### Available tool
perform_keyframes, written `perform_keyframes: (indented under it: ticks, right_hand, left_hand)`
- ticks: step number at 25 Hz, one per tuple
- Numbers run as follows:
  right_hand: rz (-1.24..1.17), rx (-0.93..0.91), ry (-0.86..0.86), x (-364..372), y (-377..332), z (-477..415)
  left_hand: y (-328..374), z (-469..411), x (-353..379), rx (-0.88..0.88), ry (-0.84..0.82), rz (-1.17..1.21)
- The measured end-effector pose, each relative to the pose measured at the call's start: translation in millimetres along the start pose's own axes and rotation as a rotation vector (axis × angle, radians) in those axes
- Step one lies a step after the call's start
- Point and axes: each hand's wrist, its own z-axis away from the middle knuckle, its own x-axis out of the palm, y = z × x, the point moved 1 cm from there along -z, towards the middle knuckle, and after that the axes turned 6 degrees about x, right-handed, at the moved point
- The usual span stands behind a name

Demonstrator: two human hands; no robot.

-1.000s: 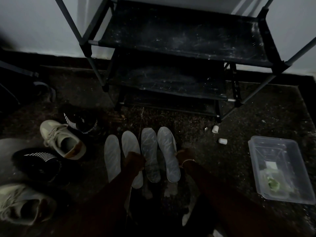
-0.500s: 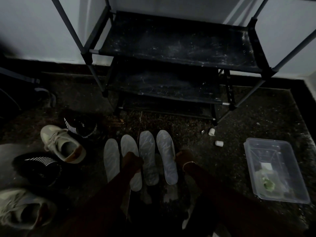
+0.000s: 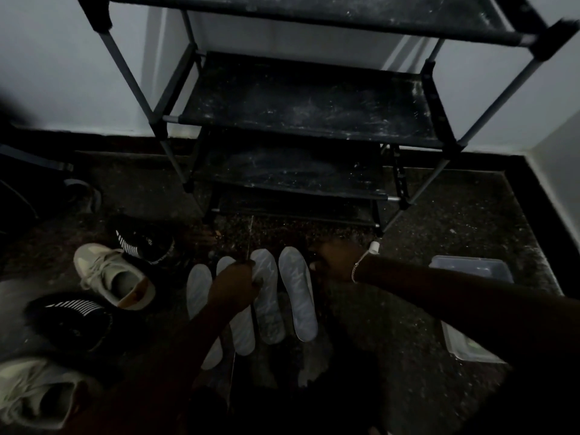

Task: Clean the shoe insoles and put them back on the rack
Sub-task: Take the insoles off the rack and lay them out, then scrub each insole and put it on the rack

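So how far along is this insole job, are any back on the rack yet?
None yet. Done: four insoles lie in a row on the floor; it is too dark to judge if they are clean. In hand: the left hand is over the middle insoles, the right hand by the rightmost one's toe. Left: the rack holds no insoles, so all four need placing.

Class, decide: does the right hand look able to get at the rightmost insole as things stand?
Probably yes: the right hand is close beside the rightmost insole, near its toe end, with nothing visible between them.
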Motion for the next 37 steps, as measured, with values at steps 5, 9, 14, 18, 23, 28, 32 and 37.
perform_keyframes:
  ticks: [5,9,14,18,23,28,32,37]
  right_hand:
    - [0.067,-0.121,0.034,-40,2,14]
    - [0.048,-0.104,0.061,-33,12,32]
    - [0.044,0.08,0.083,20,42,43]
    - [-0.28,0.244,0.133,59,87,68]
    - [-0.524,0.605,0.311,106,165,135]
    - [-0.5,0.842,0.517,139,214,194]
    - [-0.418,0.959,0.47,157,255,217]
    - [-0.228,0.895,0.23,161,267,214]
  left_hand:
    - [26,-7,-22,0.015,0.017,-0.033]
    - [19,-6,-18,-0.002,0.006,-0.033]
    - [11,-3,-5,-0.049,-0.011,-0.061]
    - [4,-1,22,-0.056,-0.001,-0.106]
    - [80,-24,19,0.13,0.264,-0.086]
    - [137,-21,100,0.238,0.005,0.029]
    - [225,-26,128,0.405,-0.069,0.068]
    - [293,-21,165,0.47,-0.194,0.191]
